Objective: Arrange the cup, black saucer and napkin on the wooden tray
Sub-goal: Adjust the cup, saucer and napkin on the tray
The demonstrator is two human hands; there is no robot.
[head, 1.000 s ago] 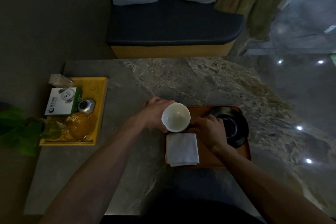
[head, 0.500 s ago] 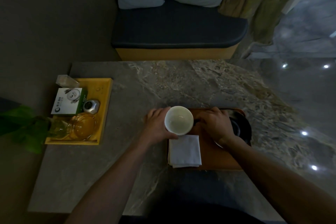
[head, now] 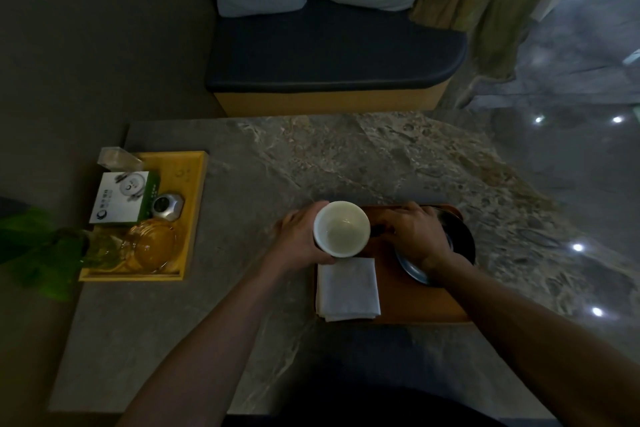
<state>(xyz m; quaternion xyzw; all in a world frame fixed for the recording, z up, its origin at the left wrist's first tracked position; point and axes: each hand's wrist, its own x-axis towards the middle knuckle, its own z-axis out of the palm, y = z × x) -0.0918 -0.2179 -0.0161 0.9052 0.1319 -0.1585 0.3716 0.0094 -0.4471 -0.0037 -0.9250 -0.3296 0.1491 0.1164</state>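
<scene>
Here the left hand [head: 300, 236] is wrapped around a white cup [head: 342, 228], fingers curled behind its wall and thumb along the near side. The cup is upright, round-mouthed, pale and glossy inside, with nothing in it that I can make out. It sits at the far left corner of the wooden tray [head: 408, 302]; whether its base rests on the wood or is held just above it cannot be told, since the hand and the cup's own rim cover the bottom.

The tray is a reddish-brown, low-edged rectangle on the grey marbled table [head: 242, 322], near the front edge. A white napkin [head: 348, 289], folded into a neat square, lies on the tray's left end, just this side of the cup, its near edge reaching the tray's front lip.

The right hand [head: 414, 238] lies over the black saucer [head: 462, 241] on the tray's right half, fingers bent down at the saucer's left edge. They seem to hold its rim, but the fingertips are lost in the dark and the grip is not plain. The saucer is round, dark and faintly shiny; the hand and wrist hide most of its left and near part, and its near edge looks raised a little.

The room is dim, so fine detail is poor.
</scene>
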